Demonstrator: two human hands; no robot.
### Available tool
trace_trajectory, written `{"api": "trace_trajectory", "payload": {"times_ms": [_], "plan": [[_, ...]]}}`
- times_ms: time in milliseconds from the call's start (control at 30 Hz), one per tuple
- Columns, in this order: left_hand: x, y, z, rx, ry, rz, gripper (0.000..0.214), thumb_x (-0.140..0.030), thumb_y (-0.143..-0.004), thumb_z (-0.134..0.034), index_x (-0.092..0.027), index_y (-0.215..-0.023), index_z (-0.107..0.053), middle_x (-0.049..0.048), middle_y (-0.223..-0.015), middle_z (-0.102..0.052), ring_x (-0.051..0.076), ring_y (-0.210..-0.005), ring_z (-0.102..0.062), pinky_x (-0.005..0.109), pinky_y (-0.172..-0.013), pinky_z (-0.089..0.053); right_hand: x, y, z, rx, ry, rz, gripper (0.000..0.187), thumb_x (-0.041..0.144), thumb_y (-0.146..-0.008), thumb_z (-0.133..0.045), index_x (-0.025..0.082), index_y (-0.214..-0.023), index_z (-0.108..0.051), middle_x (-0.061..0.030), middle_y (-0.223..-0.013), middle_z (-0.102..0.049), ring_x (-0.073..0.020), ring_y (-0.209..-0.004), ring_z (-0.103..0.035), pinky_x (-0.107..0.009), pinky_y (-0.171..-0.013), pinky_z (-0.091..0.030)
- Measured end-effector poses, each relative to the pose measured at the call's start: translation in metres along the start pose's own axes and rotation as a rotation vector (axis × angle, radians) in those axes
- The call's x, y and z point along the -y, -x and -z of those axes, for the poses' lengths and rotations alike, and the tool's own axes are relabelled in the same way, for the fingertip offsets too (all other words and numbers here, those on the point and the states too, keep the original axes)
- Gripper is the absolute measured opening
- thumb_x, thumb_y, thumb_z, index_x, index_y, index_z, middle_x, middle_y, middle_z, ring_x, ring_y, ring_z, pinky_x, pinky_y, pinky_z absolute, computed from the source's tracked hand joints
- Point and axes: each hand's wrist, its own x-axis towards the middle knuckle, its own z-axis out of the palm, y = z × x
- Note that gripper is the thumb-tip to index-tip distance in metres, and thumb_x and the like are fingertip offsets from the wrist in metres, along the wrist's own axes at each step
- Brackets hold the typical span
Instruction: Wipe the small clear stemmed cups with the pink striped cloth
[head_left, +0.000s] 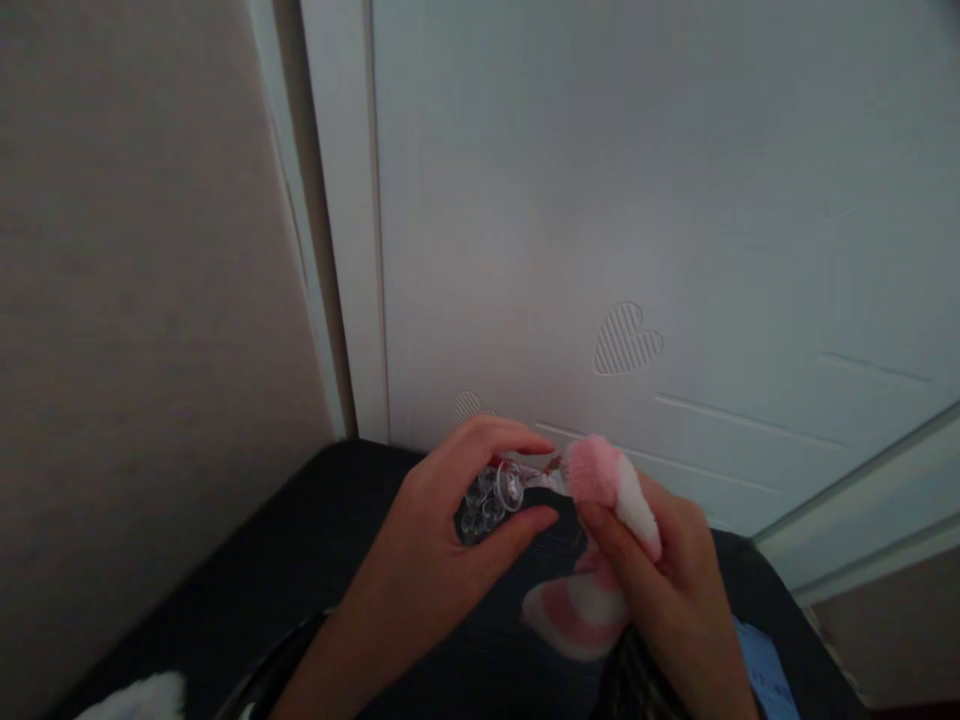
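My left hand (457, 520) is curled around a small clear plastic piece (491, 495) with round bumps, pinched between thumb and fingers. My right hand (664, 570) grips a pink and white fuzzy item (611, 485), fingers wrapped round it. The clear piece and the fuzzy item meet between the two hands. A second pink and white fuzzy piece (577, 610) lies below on the dark surface (300, 560), partly hidden by my right hand.
A white door (637, 200) with an embossed striped heart (626, 340) stands right behind the hands. A beige wall (135, 300) fills the left. A blue paper (761, 665) lies at the lower right, something white and furry (139, 697) at the lower left.
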Motion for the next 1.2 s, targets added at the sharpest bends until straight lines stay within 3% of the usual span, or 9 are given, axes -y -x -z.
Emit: {"api": "trace_trajectory", "payload": {"times_ms": [267, 467, 667, 967, 1200], "plan": [[0.0045, 0.0002, 0.0015, 0.008, -0.096, -0.002, 0.032, -0.008, -0.089, -0.07, -0.027, -0.114, -0.065, -0.0035, -0.106, -0.073, 0.014, -0.095, -0.068, 0.023, -0.087, -0.053, -0.0052, 0.0045, -0.0002, -0.051, -0.105, -0.117, 0.039, 0.047, -0.094, -0.059, 0.02, -0.066, -0.056, 0.0031, -0.055, -0.055, -0.0125, -0.05, -0.051, -0.023, -0.048, -0.039], [0.0066, 0.0061, -0.001, 0.12, -0.132, -0.156, 0.065, 0.001, -0.091, -0.062, -0.04, -0.141, -0.051, -0.0075, -0.124, -0.071, 0.009, -0.109, -0.067, 0.016, -0.098, -0.048, -0.004, 0.0029, 0.0049, 0.029, -0.098, -0.061, 0.035, 0.044, -0.093, -0.062, 0.02, -0.067, -0.061, 0.0039, -0.055, -0.055, -0.0114, -0.05, -0.05, -0.022, -0.048, -0.038], [0.0087, 0.0076, -0.0006, 0.134, -0.104, -0.147, 0.061, -0.003, -0.093, -0.063, -0.04, -0.14, -0.053, -0.008, -0.113, -0.074, 0.008, -0.1, -0.069, 0.014, -0.092, -0.05, -0.0026, 0.0034, 0.0062, 0.006, -0.106, -0.041, 0.035, 0.043, -0.093, -0.062, 0.02, -0.066, -0.063, 0.0034, -0.057, -0.056, -0.0121, -0.053, -0.051, -0.023, -0.05, -0.039], [0.0025, 0.0059, -0.0022, 0.08, -0.069, -0.072, 0.039, -0.008, -0.088, -0.071, -0.029, -0.119, -0.061, -0.0086, -0.103, -0.075, 0.008, -0.089, -0.071, 0.014, -0.083, -0.052, -0.0059, 0.0033, 0.006, 0.032, -0.126, -0.085, 0.035, 0.045, -0.095, -0.061, 0.02, -0.07, -0.061, 0.005, -0.059, -0.052, -0.0108, -0.052, -0.05, -0.023, -0.05, -0.037], [0.0064, 0.0049, -0.0046, 0.096, -0.041, 0.005, 0.045, -0.019, -0.09, -0.073, -0.035, -0.129, -0.057, -0.0064, -0.099, -0.07, 0.012, -0.085, -0.067, 0.022, -0.078, -0.052, -0.0066, 0.0032, 0.005, 0.052, -0.143, -0.028, 0.029, 0.038, -0.095, -0.063, 0.02, -0.072, -0.06, 0.0061, -0.062, -0.051, -0.0096, -0.056, -0.048, -0.023, -0.053, -0.036]]}}
